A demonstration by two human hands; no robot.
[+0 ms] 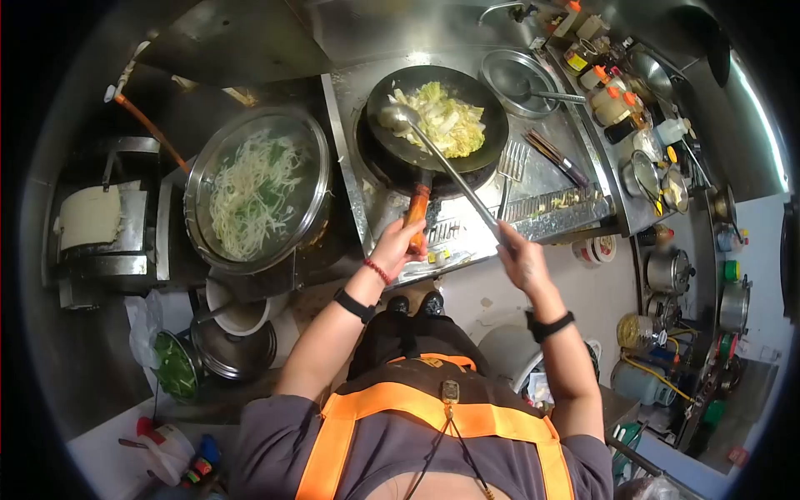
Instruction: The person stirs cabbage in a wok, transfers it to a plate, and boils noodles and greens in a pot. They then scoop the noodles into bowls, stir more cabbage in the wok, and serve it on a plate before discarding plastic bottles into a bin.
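My left hand [397, 252] is closed around the wooden handle of a dark wok [382, 143], which sits over the burner. Chopped cabbage [454, 125], pale and yellow-green, lies in the wok. In my right hand [523, 257] is the long handle of a metal ladle [398, 117]. Its bowl rests at the left side of the wok, beside the cabbage. A slotted spatula [511, 165] lies on the steel stove top just right of the wok, and a pair of dark-handled utensils [558, 158] lies farther right.
Left of the stove stands a large metal basin [320, 179] with pale noodle-like strands. A round pan [497, 71] holding another ladle sits at the back right. Sauce bottles [612, 104] and bowls crowd the right shelf. A bucket [500, 350] stands on the floor near my legs.
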